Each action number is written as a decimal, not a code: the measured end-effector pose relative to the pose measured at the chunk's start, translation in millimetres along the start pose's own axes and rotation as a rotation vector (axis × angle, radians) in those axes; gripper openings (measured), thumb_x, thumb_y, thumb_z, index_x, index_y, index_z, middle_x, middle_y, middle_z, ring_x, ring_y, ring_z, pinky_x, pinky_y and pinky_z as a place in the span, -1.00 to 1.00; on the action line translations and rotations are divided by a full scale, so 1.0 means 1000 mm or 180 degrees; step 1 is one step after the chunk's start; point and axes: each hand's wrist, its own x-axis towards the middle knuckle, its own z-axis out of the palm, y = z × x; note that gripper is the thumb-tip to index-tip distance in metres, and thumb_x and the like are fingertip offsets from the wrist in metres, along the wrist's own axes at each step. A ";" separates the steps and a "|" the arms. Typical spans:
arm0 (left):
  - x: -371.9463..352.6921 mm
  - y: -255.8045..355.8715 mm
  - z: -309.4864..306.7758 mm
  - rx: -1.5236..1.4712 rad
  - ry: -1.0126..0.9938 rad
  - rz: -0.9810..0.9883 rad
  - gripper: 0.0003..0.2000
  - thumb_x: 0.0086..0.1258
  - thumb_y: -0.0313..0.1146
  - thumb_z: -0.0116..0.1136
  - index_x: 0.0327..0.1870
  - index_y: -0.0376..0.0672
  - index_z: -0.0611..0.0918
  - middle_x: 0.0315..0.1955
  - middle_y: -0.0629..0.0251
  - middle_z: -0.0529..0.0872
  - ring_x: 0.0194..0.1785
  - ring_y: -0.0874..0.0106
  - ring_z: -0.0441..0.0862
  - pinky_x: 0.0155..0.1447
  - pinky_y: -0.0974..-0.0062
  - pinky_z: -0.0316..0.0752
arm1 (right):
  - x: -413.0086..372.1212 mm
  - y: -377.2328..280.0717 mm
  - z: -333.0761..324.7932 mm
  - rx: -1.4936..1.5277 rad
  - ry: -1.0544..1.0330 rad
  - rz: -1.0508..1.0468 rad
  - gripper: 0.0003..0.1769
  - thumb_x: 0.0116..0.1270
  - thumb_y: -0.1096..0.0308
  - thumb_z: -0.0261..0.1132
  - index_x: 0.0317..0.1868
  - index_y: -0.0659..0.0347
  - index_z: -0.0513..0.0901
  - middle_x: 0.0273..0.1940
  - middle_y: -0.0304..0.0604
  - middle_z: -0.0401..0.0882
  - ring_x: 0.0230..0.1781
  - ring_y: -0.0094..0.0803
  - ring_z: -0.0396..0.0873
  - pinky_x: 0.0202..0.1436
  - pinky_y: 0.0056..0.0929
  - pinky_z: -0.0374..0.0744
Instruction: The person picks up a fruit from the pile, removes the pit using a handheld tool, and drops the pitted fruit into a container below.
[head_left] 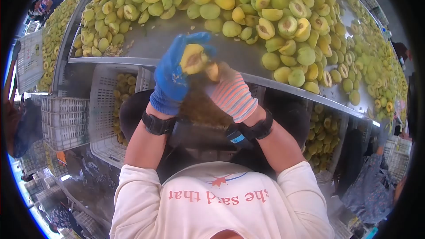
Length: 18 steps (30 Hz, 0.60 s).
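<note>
My left hand point(174, 73), in a blue coated glove, is closed around a yellow-green fruit half point(193, 59), like a peach or apricot, its cut face and brown pit hollow showing. Close beside it is my right hand point(226, 85), in a striped knitted glove, with its fingers curled and blurred. At its fingertips shows a small orange-brown piece point(213, 71); what it is I cannot make out. Both hands are over the near edge of a metal table point(164, 40), above my lap.
A large heap of fruit halves point(212, 0) covers the table's far side and reaches right. White plastic crates point(99, 106) with fruit stand below at the left; more fruit point(322, 137) lies low at the right. Another person's patterned clothing point(369, 190) shows at far right.
</note>
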 end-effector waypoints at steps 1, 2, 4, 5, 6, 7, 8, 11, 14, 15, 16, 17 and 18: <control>0.000 -0.006 0.002 -0.0340 0.0069 -0.0028 -0.47 0.65 0.03 -0.14 0.21 -0.33 0.55 0.01 0.16 0.72 0.07 0.38 0.68 0.21 0.41 0.56 | 0.002 -0.003 -0.005 -0.0125 -0.0102 0.0001 -0.73 0.27 0.43 0.23 -0.05 0.23 0.73 -0.12 -0.12 0.64 0.02 -0.12 0.63 0.03 -0.29 0.63; 0.000 -0.011 0.004 -0.0682 0.0141 -0.0056 -0.43 0.66 0.07 -0.20 0.19 -0.34 0.56 -0.01 0.16 0.72 0.05 0.39 0.69 0.20 0.41 0.57 | 0.004 -0.004 -0.007 -0.0252 -0.0205 0.0001 -0.72 0.26 0.44 0.23 -0.04 0.23 0.73 -0.11 -0.11 0.65 0.02 -0.13 0.64 0.05 -0.30 0.63; -0.001 -0.011 0.011 -0.0589 0.0338 0.0183 -0.45 0.67 0.04 -0.21 0.17 -0.36 0.56 -0.02 0.14 0.72 0.02 0.39 0.70 0.18 0.41 0.58 | 0.009 -0.002 0.002 0.0073 -0.0166 -0.0084 -0.70 0.27 0.44 0.22 -0.02 0.24 0.73 -0.10 -0.09 0.67 0.02 -0.15 0.64 0.09 -0.31 0.62; -0.001 -0.012 0.012 -0.0736 0.0392 0.0164 -0.46 0.68 0.03 -0.22 0.16 -0.36 0.57 -0.02 0.14 0.72 0.00 0.39 0.71 0.17 0.41 0.59 | 0.011 0.000 0.009 0.0239 -0.0149 -0.0123 -0.70 0.27 0.44 0.22 -0.01 0.24 0.73 -0.10 -0.08 0.67 0.02 -0.16 0.65 0.11 -0.31 0.62; -0.001 -0.012 0.013 -0.0884 0.0448 0.0148 -0.46 0.69 0.02 -0.23 0.16 -0.36 0.57 -0.03 0.14 0.72 -0.01 0.39 0.71 0.16 0.40 0.60 | 0.013 0.002 0.016 0.0473 -0.0038 -0.0220 -0.70 0.28 0.45 0.21 -0.01 0.25 0.73 -0.09 -0.07 0.68 0.02 -0.16 0.65 0.11 -0.31 0.62; -0.001 -0.013 0.013 -0.1225 0.0463 -0.0001 -0.47 0.70 0.01 -0.24 0.15 -0.36 0.57 -0.03 0.14 0.72 -0.03 0.39 0.72 0.15 0.40 0.61 | 0.014 0.003 0.024 0.0706 0.0072 -0.0318 -0.69 0.28 0.45 0.21 0.00 0.25 0.73 -0.08 -0.06 0.68 0.03 -0.16 0.65 0.11 -0.31 0.62; -0.001 -0.016 0.012 -0.1517 0.0459 -0.0139 -0.54 0.67 -0.08 -0.18 0.17 -0.36 0.56 0.00 0.13 0.71 -0.03 0.38 0.71 0.13 0.40 0.62 | 0.015 0.005 0.029 0.0934 0.0188 -0.0414 -0.69 0.29 0.45 0.21 0.00 0.26 0.73 -0.07 -0.05 0.69 0.03 -0.17 0.66 0.11 -0.31 0.63; -0.001 -0.029 0.007 -0.1983 0.0461 -0.0421 -0.69 0.56 -0.38 0.08 0.21 -0.32 0.50 0.11 0.08 0.65 -0.02 0.34 0.69 0.06 0.36 0.67 | 0.020 0.002 0.014 0.0517 -0.0166 -0.0466 -0.70 0.33 0.46 0.18 0.02 0.28 0.70 -0.05 -0.02 0.69 0.04 -0.16 0.65 0.11 -0.28 0.62; -0.003 -0.033 0.004 -0.1181 0.0490 -0.0208 -0.71 0.54 -0.41 0.12 0.20 -0.31 0.51 0.12 0.10 0.64 -0.02 0.33 0.69 0.04 0.35 0.68 | 0.021 -0.004 0.014 0.1924 -0.0223 0.0357 -0.72 0.37 0.48 0.15 0.03 0.30 0.65 -0.03 0.00 0.69 0.07 -0.14 0.64 0.08 -0.29 0.62; -0.003 -0.031 0.003 -0.0714 0.0463 -0.0041 -0.73 0.56 -0.40 0.08 0.19 -0.30 0.52 0.09 0.11 0.66 -0.02 0.34 0.69 0.04 0.35 0.68 | 0.020 -0.003 0.022 0.1934 -0.0272 0.0491 -0.74 0.38 0.48 0.15 0.03 0.29 0.64 -0.05 0.00 0.69 0.05 -0.13 0.65 0.04 -0.29 0.62; -0.002 -0.028 0.000 -0.0246 0.0430 0.0125 -0.74 0.58 -0.39 0.05 0.17 -0.30 0.53 0.07 0.13 0.67 -0.03 0.35 0.70 0.04 0.36 0.68 | 0.021 -0.003 0.030 0.1945 -0.0318 0.0628 -0.75 0.38 0.47 0.15 0.02 0.28 0.63 -0.07 0.00 0.69 0.02 -0.12 0.66 0.01 -0.28 0.63; -0.002 -0.026 -0.002 -0.0158 0.0418 0.0141 -0.75 0.58 -0.40 0.04 0.16 -0.30 0.54 0.05 0.14 0.68 -0.04 0.36 0.70 0.04 0.37 0.67 | 0.019 -0.001 0.034 0.2234 -0.0408 0.0713 -0.76 0.38 0.45 0.17 0.01 0.27 0.62 -0.11 0.01 0.69 -0.02 -0.11 0.67 -0.03 -0.27 0.63; -0.002 -0.025 -0.004 -0.0071 0.0406 0.0158 -0.76 0.58 -0.42 0.03 0.15 -0.30 0.55 0.02 0.15 0.69 -0.06 0.37 0.70 0.04 0.37 0.67 | 0.019 -0.001 0.031 0.2519 -0.0492 0.0808 -0.78 0.38 0.44 0.18 -0.01 0.27 0.62 -0.14 0.01 0.70 -0.07 -0.10 0.68 -0.07 -0.26 0.63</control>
